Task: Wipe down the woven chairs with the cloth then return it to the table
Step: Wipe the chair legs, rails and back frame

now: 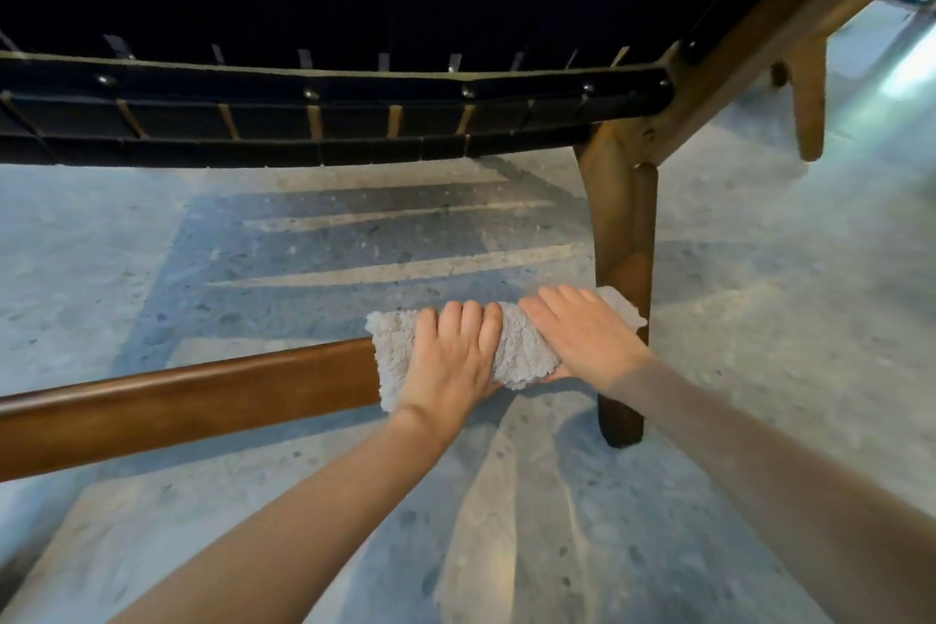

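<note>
A fluffy pale grey cloth (516, 345) is wrapped over the right end of a brown wooden chair rail (192, 400) that runs across the lower left. My left hand (451, 355) curls over the cloth's left half and grips it against the rail. My right hand (577, 334) lies on the cloth's right half, fingers together, thumb beneath, close to the wooden chair leg (620, 238). Above hangs the black woven seat (324, 117) of the chair, seen from below and behind.
The floor (759, 294) is pale speckled terrazzo with striped shadows under the seat. A second wooden leg (810, 101) stands further back on the right. A bright patch of light lies at the far right edge.
</note>
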A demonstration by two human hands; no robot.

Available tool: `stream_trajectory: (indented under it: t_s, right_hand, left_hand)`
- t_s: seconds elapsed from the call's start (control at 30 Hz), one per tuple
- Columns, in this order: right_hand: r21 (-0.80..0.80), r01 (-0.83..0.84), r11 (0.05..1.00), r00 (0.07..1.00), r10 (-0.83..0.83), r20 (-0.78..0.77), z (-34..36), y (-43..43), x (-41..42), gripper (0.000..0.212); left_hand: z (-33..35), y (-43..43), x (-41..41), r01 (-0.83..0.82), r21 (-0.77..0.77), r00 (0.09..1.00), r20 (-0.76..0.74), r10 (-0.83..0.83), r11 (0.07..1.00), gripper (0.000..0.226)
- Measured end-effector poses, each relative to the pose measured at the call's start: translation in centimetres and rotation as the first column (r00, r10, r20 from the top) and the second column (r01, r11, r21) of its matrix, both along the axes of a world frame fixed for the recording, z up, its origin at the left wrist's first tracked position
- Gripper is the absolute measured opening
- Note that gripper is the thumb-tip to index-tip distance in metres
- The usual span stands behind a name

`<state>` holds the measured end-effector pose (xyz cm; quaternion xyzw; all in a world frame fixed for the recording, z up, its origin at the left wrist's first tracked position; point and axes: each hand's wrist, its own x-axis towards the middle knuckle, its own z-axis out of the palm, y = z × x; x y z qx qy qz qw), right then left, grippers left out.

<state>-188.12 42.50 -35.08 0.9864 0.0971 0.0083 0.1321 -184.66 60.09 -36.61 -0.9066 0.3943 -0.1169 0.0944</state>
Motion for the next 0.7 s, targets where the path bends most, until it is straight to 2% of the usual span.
stream_trajectory:
  t_s: [0.13,0.3,0.37,0.43,0.5,0.57,0.63,0.7]
  right_hand:
    - [0.061,0.068,0.996,0.977,-0.079,0.199,-1.2,-1.2,-1.1,0.050]
    - [0.130,0.115,0.985,0.940,-0.150,0.306,-2.9,-0.2,-2.3,0.049]
    - [0.117,0.152,0.981,0.927,-0.183,0.327,-2.6,0.1,-3.2,0.055]
    - [0.110,0.217,0.970,0.944,-0.237,0.229,-1.7,0.5,-3.7,0.068]
    - [0.135,0.254,0.958,0.963,-0.264,0.055,-0.7,0.2,-4.1,0.079]
    - [0.262,0.291,0.920,0.956,-0.274,-0.101,0.8,-0.2,-4.6,0.083]
    - [0.434,0.321,0.842,0.947,-0.288,-0.143,2.9,-0.3,-5.3,0.079]
    - [0.515,0.317,0.796,0.947,-0.292,-0.132,5.1,-0.2,-5.9,0.066]
  left_hand:
    - [-0.2,-3.7,-0.3,-0.011,-0.031,0.999,-0.044,0.009,0.999,0.057]
    - [-0.2,-2.5,-1.1,0.035,0.046,0.999,-0.005,-0.035,0.998,0.061]
    - [0.2,-1.6,-1.4,0.071,0.046,0.996,-0.063,-0.068,0.996,0.062]
    - [1.1,-0.8,-1.4,0.100,0.044,0.986,-0.136,-0.094,0.994,0.067]
    - [2.4,-0.2,-0.7,0.127,0.018,0.966,-0.231,-0.119,0.992,0.078]
    - [4.1,0.3,0.0,0.122,-0.014,0.926,-0.359,-0.119,0.992,0.085]
    - [6.0,0.6,0.4,0.101,-0.072,0.891,-0.437,-0.123,0.992,0.075]
    - [8.1,0.8,0.5,0.071,-0.145,0.883,-0.452,-0.130,0.987,0.058]
